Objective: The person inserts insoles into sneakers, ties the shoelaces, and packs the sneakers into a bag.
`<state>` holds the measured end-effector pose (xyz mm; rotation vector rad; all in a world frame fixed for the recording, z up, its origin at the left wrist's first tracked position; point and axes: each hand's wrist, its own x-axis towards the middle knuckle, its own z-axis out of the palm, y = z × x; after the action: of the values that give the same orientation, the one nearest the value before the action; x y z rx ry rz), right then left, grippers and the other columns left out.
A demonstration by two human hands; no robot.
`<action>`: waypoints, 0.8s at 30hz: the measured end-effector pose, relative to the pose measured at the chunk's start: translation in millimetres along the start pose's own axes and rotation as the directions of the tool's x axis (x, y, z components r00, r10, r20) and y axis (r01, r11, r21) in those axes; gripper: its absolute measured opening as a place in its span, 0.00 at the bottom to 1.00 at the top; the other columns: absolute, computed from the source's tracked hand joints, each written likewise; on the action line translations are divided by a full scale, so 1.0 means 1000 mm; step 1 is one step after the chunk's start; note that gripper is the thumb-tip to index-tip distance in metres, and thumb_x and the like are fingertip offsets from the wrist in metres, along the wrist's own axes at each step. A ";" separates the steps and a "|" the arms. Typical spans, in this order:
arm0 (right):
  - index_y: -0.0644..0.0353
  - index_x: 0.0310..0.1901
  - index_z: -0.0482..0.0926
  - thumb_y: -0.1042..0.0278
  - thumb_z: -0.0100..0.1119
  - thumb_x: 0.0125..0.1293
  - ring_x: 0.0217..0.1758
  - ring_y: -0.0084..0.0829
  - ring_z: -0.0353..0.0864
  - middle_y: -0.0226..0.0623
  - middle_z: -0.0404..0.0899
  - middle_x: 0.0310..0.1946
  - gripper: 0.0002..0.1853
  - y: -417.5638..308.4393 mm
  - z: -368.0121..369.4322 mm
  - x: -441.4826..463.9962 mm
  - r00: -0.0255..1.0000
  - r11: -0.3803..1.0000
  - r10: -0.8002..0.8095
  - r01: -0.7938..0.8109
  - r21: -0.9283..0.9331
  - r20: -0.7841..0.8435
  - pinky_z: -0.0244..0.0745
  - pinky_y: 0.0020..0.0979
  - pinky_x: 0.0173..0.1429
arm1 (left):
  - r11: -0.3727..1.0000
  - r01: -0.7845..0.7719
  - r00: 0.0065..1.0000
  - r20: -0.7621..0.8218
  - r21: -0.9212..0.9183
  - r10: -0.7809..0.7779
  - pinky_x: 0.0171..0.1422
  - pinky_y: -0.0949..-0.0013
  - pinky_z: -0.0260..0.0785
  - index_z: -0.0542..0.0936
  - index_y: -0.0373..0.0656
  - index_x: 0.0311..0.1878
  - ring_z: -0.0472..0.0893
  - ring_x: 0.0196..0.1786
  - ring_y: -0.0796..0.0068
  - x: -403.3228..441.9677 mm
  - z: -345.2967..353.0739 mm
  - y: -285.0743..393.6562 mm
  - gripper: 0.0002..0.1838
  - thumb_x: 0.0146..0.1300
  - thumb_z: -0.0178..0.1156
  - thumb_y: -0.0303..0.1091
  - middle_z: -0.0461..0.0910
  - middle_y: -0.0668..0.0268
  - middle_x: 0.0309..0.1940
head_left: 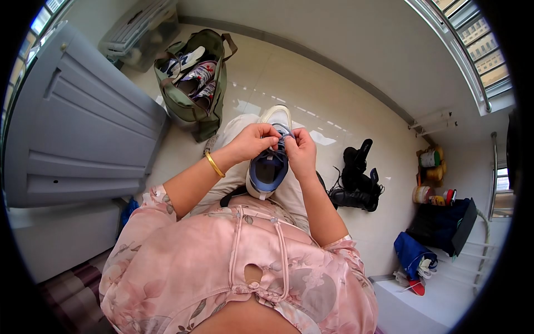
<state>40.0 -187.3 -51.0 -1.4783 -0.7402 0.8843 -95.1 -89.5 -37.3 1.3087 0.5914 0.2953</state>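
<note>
A white and blue shoe (269, 169) rests on my lap, its toe pointing away from me and its blue-lined opening toward me. Over its laces (282, 133), both hands meet with fingers pinched. My left hand (253, 141) comes in from the left, a gold bangle on its wrist, thumb and forefinger closed on the lace. On the right side of the shoe, my right hand (301, 152) also pinches the lace, close to the left fingertips.
An olive bag (181, 107) holding several shoes stands on the tiled floor, upper left, near a clear plastic box (146, 34). A grey cabinet (83, 122) is at left. Black boots (356, 181) lie at right. Farther right are cans (429, 158) and a blue bag (411, 253).
</note>
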 end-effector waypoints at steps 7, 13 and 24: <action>0.64 0.38 0.75 0.71 0.57 0.60 0.24 0.16 0.69 0.30 0.77 0.25 0.07 -0.008 -0.007 -0.002 0.989 0.934 -0.142 0.146 -0.326 0.035 0.65 0.21 0.29 | 0.993 0.121 0.992 0.028 0.001 -0.121 0.38 0.80 0.67 0.76 0.37 0.41 0.75 0.34 0.83 0.002 -0.007 -0.008 0.05 0.64 0.55 0.27 0.78 0.69 0.30; 0.66 0.40 0.76 0.70 0.55 0.66 0.24 0.17 0.72 0.29 0.77 0.25 0.08 -0.023 -0.015 -0.001 0.994 0.998 0.033 -0.027 -0.049 0.108 0.67 0.20 0.29 | 0.979 0.205 0.978 -0.026 -0.002 -0.205 0.38 0.80 0.67 0.77 0.37 0.40 0.75 0.32 0.83 0.003 -0.008 -0.015 0.05 0.64 0.55 0.27 0.79 0.68 0.29; 0.68 0.45 0.75 0.73 0.53 0.66 0.30 0.21 0.78 0.35 0.79 0.35 0.09 -0.031 0.013 0.007 0.993 0.999 -0.029 0.023 0.046 0.114 0.75 0.24 0.37 | 0.998 0.053 0.998 0.014 0.029 -0.053 0.32 0.79 0.64 0.80 0.38 0.33 0.73 0.28 0.83 0.000 0.001 -0.023 0.06 0.62 0.59 0.30 0.79 0.70 0.26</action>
<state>34.2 -171.6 -20.8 -1.3843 -0.8170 0.9660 -96.9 -96.0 -59.6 1.3195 0.6190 0.2344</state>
